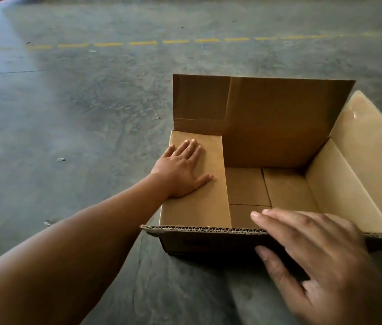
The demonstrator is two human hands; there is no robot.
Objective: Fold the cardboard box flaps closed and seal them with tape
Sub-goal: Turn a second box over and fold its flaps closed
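Warehouse or factory hall. Wide, bare concrete floor (91, 113), worn and stained; dashed yellow lane line (143, 42) painted across it; scattered debris scraps (60, 159).

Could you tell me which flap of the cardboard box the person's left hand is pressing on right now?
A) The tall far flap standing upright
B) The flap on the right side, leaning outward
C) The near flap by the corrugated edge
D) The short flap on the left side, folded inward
D: the left hand lies flat, fingers spread, on the left short flap, which is folded in over the box opening.
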